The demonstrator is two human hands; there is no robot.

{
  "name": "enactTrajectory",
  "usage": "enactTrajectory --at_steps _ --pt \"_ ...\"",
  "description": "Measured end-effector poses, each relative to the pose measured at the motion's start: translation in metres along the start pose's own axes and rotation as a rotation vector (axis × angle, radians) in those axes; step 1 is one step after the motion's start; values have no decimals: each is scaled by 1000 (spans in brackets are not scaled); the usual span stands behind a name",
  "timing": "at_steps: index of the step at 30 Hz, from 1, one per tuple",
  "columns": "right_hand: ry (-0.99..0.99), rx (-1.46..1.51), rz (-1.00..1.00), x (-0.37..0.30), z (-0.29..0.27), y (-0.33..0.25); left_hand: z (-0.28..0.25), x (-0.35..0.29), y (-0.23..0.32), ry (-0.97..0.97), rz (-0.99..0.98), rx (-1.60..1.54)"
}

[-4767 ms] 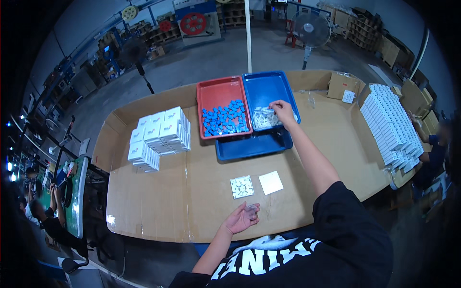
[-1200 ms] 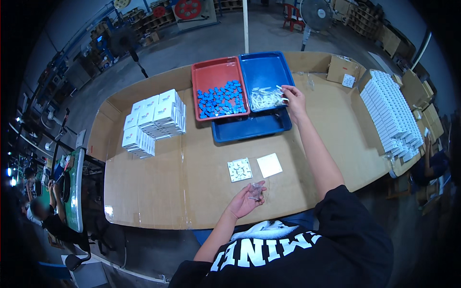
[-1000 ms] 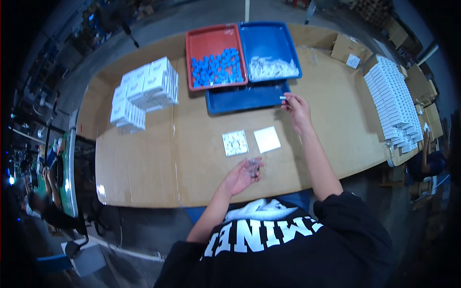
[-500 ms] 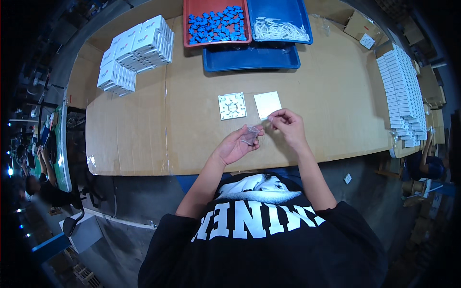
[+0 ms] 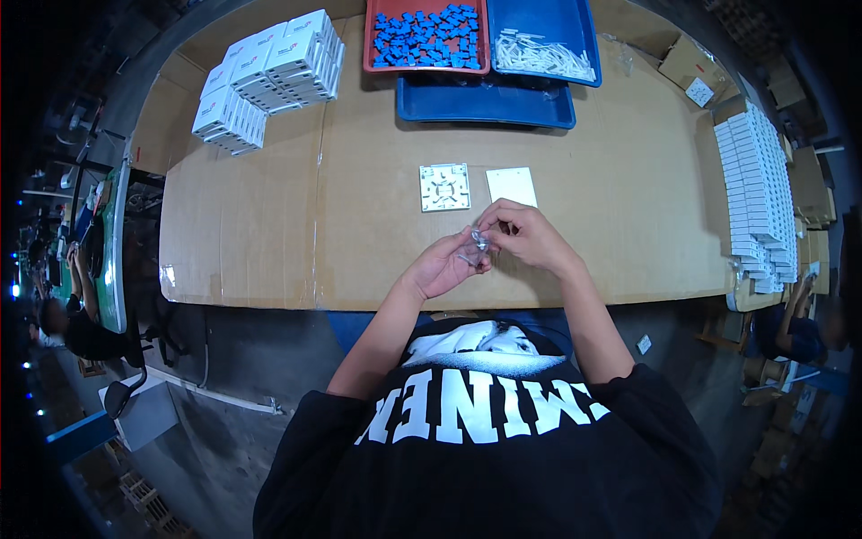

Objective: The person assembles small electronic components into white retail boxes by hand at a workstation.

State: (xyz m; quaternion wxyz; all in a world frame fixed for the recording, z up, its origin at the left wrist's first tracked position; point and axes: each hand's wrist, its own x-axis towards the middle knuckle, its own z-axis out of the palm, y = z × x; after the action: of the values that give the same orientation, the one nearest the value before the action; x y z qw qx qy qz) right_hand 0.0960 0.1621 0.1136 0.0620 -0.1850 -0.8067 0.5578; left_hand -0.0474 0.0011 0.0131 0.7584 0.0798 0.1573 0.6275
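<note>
A small clear plastic bag (image 5: 473, 251) with small pale pieces inside is held in my left hand (image 5: 441, 267), its fingers closed round it. My right hand (image 5: 523, 235) pinches at the upper end of the bag with thumb and forefinger; whether it grips the bag or a small piece there is too small to tell. Beyond my hands a square white plastic box (image 5: 445, 188) lies with its inner fittings facing up. To its right is a flat white square cover (image 5: 511, 186), just past my right fingers.
At the back stand a red tray (image 5: 370, 68) of blue parts, a blue tray (image 5: 596, 72) of white sticks and another blue tray (image 5: 485, 122). Stacked white boxes (image 5: 296, 54) fill the back left; a tall white stack (image 5: 756, 193) rises at right. Other people work at both sides.
My right hand has moved in from beside the white cover to the top of the bag in my left hand. The whole view has shifted slightly.
</note>
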Motion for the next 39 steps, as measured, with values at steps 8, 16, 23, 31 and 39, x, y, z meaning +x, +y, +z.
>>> enactTrajectory --at_steps 8,16,23,31,39 --pt "-209 166 39 4 1 8 3 1 3 -14 -9 55" --pt "-235 67 141 8 9 -15 -6 1 -1 -30 9 35" --pt "-157 128 129 5 12 -4 -6 3 -2 -12 14 -12" --pt "-229 101 209 9 16 -6 -13 2 0 -36 1 41" --pt "-342 67 167 7 13 -7 0 4 -1 9 22 130"
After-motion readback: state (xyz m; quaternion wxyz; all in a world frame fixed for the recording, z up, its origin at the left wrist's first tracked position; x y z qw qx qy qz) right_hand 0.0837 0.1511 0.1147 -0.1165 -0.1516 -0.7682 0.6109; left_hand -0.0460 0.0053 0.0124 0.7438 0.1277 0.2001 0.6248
